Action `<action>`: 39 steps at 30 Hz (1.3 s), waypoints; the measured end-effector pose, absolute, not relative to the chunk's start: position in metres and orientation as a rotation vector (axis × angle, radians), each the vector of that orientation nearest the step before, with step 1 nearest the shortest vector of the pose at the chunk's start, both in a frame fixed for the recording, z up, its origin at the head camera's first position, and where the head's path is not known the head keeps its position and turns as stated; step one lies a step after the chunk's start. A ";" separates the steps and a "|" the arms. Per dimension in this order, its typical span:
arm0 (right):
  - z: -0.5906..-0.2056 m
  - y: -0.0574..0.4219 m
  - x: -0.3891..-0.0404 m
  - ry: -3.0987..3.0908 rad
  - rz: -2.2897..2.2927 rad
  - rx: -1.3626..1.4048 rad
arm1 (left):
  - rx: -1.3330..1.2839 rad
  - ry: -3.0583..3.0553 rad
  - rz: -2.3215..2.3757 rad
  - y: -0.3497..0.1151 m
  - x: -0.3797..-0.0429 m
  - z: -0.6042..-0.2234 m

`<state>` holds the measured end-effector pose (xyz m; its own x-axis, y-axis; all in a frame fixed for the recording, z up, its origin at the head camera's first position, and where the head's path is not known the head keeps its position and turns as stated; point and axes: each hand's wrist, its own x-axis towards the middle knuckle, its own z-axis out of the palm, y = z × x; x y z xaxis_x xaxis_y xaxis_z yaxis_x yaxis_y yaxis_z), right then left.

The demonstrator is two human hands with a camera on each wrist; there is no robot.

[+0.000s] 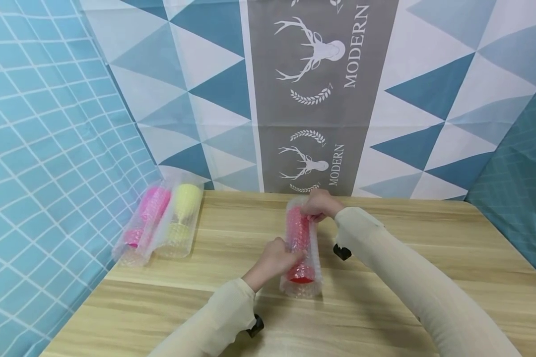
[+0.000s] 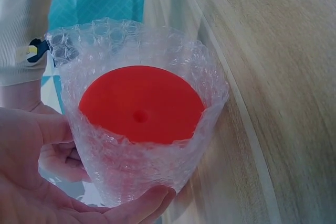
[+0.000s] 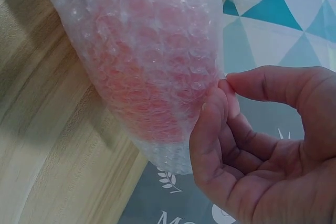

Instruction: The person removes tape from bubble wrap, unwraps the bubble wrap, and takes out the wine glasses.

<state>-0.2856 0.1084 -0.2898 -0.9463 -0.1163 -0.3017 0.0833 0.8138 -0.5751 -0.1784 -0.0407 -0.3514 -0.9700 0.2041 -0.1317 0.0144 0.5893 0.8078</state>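
Note:
A long red object with a flat round end, its kind hard to tell, lies rolled in bubble wrap (image 1: pixel 301 291) on the table. In the left wrist view its red end (image 2: pixel 142 95) shows a small central dimple inside the wrap's open mouth. My left hand (image 1: pixel 272 262) grips the near part of the roll from the left, the thumb over its top. At the far end my right hand (image 1: pixel 322 204) pinches the edge of the bubble wrap between thumb and index finger, as the right wrist view shows.
Two more bubble-wrapped bundles, one pink (image 1: pixel 154 203) and one yellow (image 1: pixel 187 201), lie side by side at the table's far left. Behind the wooden table (image 1: pixel 232 223) hangs a patterned cloth (image 1: pixel 223 84). A blue gridded cloth (image 1: pixel 40 129) stands along the left.

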 end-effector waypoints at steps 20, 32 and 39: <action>-0.288 0.111 -0.283 2.648 -0.893 -0.022 | 0.186 2.602 1.341 -0.043 -0.174 -0.353; -0.289 0.115 -0.285 2.654 -0.891 -0.044 | 0.186 2.628 1.308 -0.041 -0.176 -0.353; -0.287 0.115 -0.285 2.638 -0.908 -0.047 | 0.172 2.631 1.318 -0.041 -0.175 -0.353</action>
